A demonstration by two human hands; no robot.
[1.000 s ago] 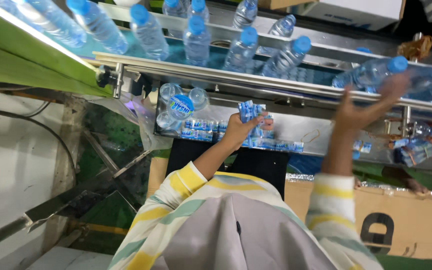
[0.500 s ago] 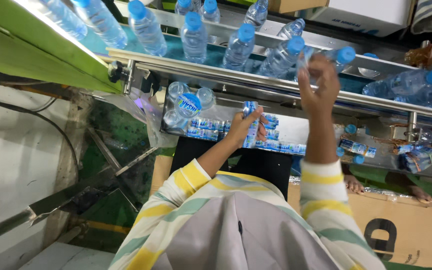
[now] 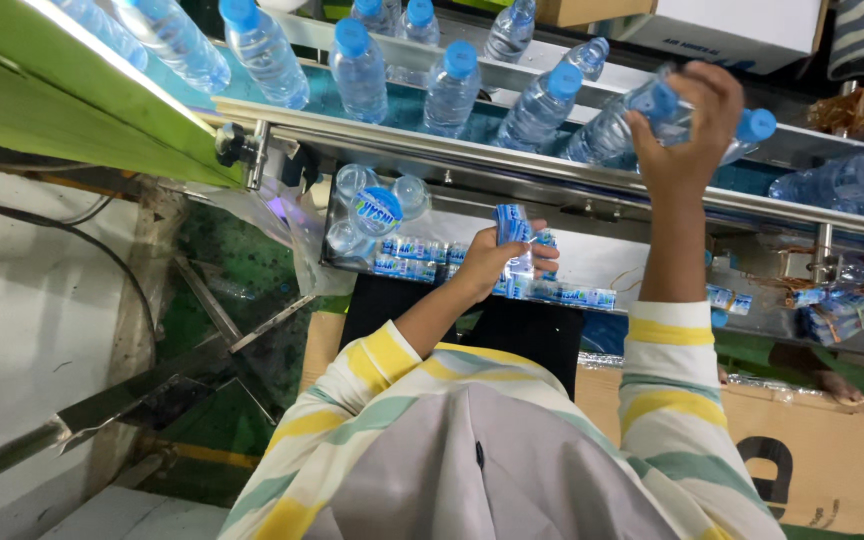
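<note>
Above the steel conveyor (image 3: 512, 165), my right hand (image 3: 687, 120) is gripping a clear blue-capped plastic bottle (image 3: 617, 120), my left hand (image 3: 497, 260) pinching blue label sleeves (image 3: 512, 225); neighbouring bottles could topple.

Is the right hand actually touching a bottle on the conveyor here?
Touching. The head view shows the right hand with fingers wrapped over a blue-capped bottle on the conveyor.

bottles (image 3: 446, 88): clear glossy plastic, blue caps gleaming
rail (image 3: 432, 150): smooth brushed metal, shining
labels (image 3: 512, 225): glossy printed film, catching light
sleeves (image 3: 670, 360): soft matt striped cloth
box (image 3: 832, 460): matt brown cardboard
</note>
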